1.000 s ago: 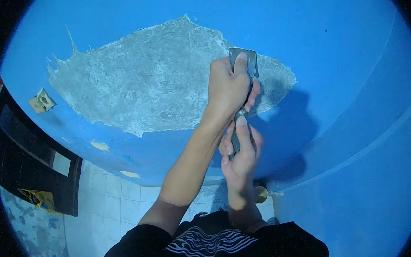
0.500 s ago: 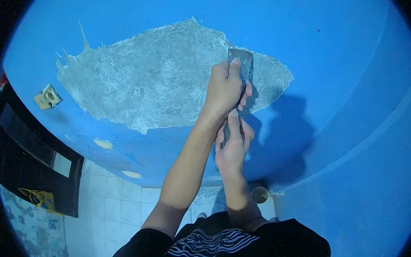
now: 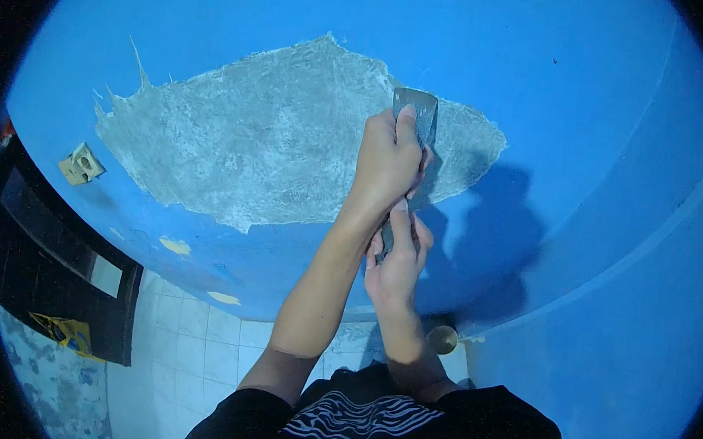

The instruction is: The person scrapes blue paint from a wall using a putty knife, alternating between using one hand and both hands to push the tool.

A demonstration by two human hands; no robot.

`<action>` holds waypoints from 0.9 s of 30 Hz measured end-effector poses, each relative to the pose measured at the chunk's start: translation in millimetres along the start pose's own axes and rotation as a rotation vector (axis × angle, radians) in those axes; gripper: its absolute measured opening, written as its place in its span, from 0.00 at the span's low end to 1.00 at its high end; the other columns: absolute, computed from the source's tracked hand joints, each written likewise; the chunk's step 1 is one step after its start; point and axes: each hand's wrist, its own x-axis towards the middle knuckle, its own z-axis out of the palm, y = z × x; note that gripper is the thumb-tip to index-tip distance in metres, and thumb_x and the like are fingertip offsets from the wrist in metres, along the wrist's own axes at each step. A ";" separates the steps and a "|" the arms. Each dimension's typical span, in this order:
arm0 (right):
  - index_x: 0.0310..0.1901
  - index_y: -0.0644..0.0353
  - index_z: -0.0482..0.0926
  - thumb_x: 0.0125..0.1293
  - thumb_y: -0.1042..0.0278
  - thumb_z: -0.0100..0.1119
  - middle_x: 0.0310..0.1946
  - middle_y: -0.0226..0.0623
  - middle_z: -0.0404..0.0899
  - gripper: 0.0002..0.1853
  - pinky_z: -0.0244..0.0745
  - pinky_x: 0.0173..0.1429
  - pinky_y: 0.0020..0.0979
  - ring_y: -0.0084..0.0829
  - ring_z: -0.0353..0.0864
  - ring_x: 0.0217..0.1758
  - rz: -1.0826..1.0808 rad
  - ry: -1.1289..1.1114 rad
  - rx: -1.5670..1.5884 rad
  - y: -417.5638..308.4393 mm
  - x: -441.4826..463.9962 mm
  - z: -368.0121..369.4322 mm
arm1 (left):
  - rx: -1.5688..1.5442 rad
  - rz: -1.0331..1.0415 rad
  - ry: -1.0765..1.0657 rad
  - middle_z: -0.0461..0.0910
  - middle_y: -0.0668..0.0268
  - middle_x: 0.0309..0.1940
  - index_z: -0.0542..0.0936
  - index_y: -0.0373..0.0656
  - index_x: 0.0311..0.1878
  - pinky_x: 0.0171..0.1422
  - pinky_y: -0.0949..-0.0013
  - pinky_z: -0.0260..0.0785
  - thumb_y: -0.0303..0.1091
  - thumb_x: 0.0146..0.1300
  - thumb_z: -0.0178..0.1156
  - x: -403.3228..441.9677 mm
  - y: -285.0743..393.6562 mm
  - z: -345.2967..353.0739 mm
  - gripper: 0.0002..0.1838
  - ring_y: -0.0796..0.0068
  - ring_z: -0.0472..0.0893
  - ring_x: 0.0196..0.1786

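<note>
Patch [image 3: 244, 140] on wall [image 3: 219, 18]. Scraper [image 3: 424, 115] before patch's right part, upper end near patch's top edge, lower end below patch's bottom edge. Left fingers [image 3: 406, 125] on scraper, before patch; right fingers [image 3: 401, 222] on scraper farther down, about level with patch's bottom edge. Socket [image 3: 83, 164] on wall, just beside patch's left end, slightly lower. Door [image 3: 52, 249] farther below, left of patch. Floor [image 3: 192, 330] below patch. Round vessel [image 3: 442, 339] below patch's right part, near wall's foot. Side wall [image 3: 633, 349] right of patch.

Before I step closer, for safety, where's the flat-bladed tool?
The tool is just right of centre in the head view, held by the left hand and, lower, the right hand, its blade over the right half of the grey patch.
</note>
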 end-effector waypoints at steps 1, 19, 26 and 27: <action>0.30 0.57 0.74 0.72 0.60 0.56 0.17 0.25 0.65 0.13 0.54 0.17 0.23 0.18 0.61 0.15 0.000 -0.010 -0.006 0.8 0.1 -0.5 | 0.004 0.006 -0.004 0.70 0.64 0.11 0.70 0.35 0.29 0.12 0.69 0.57 0.37 0.77 0.41 0.3 0.1 -0.8 0.20 0.77 0.67 0.10; 0.28 0.59 0.72 0.72 0.59 0.57 0.17 0.26 0.67 0.16 0.52 0.15 0.22 0.17 0.60 0.12 0.099 -0.070 0.109 -14.8 1.6 -7.4 | -0.169 -0.012 -0.050 0.78 0.58 0.16 0.76 0.33 0.31 0.10 0.73 0.58 0.38 0.76 0.45 2.4 2.0 3.2 0.21 0.75 0.72 0.10; 0.29 0.57 0.72 0.71 0.57 0.58 0.19 0.24 0.67 0.16 0.51 0.13 0.22 0.17 0.62 0.14 0.076 0.039 0.225 9.1 -2.3 15.5 | 0.127 0.011 -0.084 0.78 0.59 0.16 0.74 0.34 0.33 0.13 0.73 0.62 0.38 0.77 0.43 -1.0 10.8 -12.3 0.19 0.76 0.73 0.12; 0.29 0.58 0.72 0.71 0.56 0.58 0.19 0.25 0.68 0.16 0.51 0.13 0.22 0.16 0.62 0.14 0.051 0.024 0.159 10.0 -4.8 13.2 | 0.087 -0.003 -0.082 0.78 0.59 0.17 0.73 0.33 0.35 0.13 0.73 0.62 0.38 0.77 0.43 -2.5 9.7 -14.2 0.19 0.76 0.73 0.12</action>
